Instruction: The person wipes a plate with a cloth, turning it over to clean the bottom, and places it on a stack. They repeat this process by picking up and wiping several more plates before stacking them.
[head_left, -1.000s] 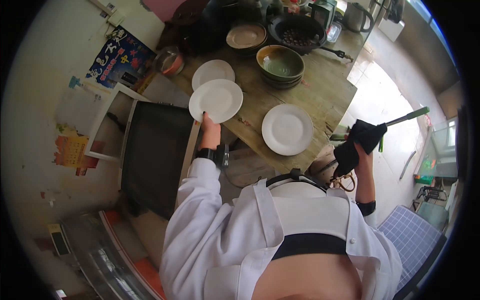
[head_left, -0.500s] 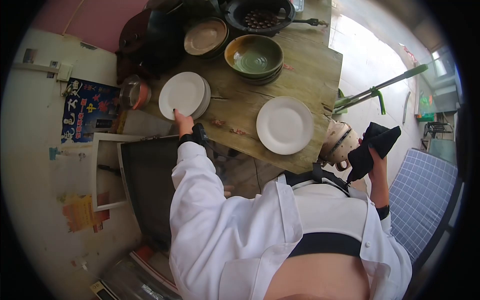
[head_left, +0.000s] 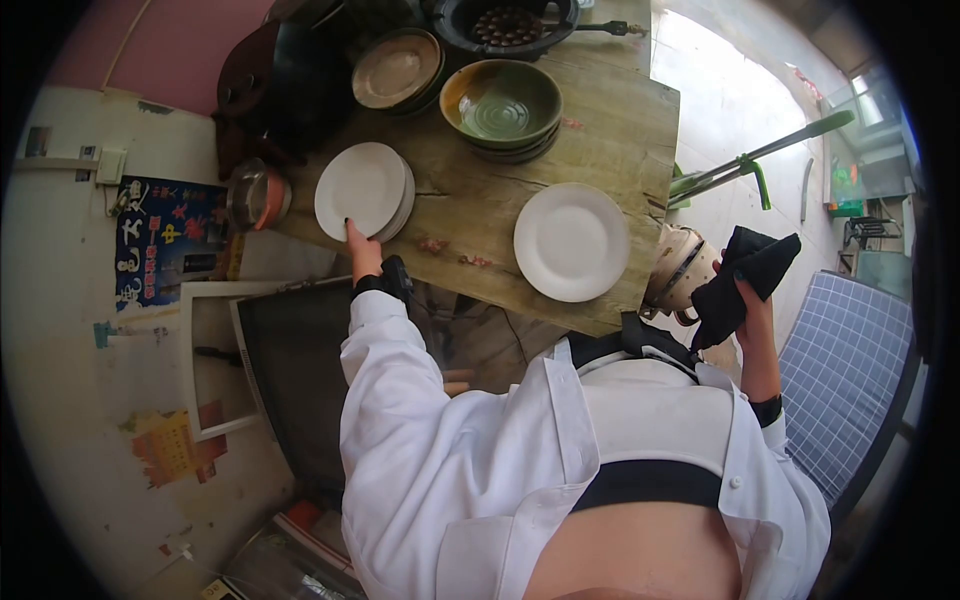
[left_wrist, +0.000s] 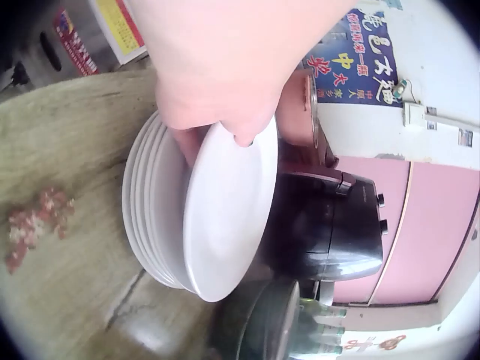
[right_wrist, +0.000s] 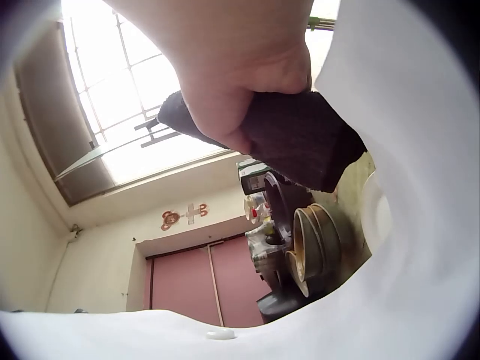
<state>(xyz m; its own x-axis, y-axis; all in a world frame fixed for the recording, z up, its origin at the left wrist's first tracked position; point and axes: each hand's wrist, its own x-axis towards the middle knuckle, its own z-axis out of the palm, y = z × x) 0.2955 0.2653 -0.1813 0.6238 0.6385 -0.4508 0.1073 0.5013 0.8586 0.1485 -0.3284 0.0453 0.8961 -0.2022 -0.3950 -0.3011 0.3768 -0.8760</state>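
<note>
At the table's left side my left hand (head_left: 364,250) pinches the rim of a white plate (head_left: 358,188), its thumb on the upper face and its fingers underneath. That plate lies over a stack of white plates (left_wrist: 146,202); in the left wrist view it tilts away from them, with a gap near my fingers. My right hand (head_left: 755,318) grips a bunched black cloth (head_left: 738,285) beyond the table's right edge. Nearest to that hand on the wooden table (head_left: 465,225) is a single white plate (head_left: 572,243), lying flat.
Green-brown bowls (head_left: 502,105) are stacked behind the plates, beside stacked brown-rimmed dishes (head_left: 396,70). A dark pan (head_left: 508,28) and a black appliance (head_left: 275,90) stand farther back. A clear bowl (head_left: 258,195) sits left of the plates. A green-handled pole (head_left: 770,150) is at right.
My left hand has carried its plate left and brought it over the stack. The right hand still holds the black cloth, and the head view has shifted.
</note>
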